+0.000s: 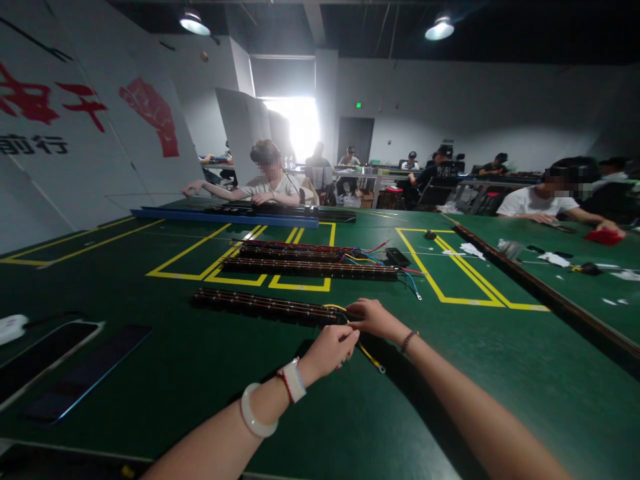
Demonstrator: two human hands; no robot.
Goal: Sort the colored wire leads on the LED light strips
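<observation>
A dark slotted bar point(265, 304) with copper-coloured strips lies on the green table. At its right end both of my hands come together. My left hand point(327, 350) is closed, thumb and fingers pinched around a yellow wire point(369, 355) whose ring terminal point(382, 369) rests past the fingers. Just beyond, my right hand point(375, 319) curls over the bar's end with its fingers closed; what they grip is hidden. The wire's upper stretch point(334, 307) runs along the bar's top and passes under my fingers.
Behind lie similar bars point(310, 267) with red and blue wires point(413, 285). A long bar point(540, 290) crosses the right side. Two phone-like slabs point(90, 373) lie at left. A person point(273, 180) sits across by a blue rail point(225, 216); another person point(535, 200) sits at right.
</observation>
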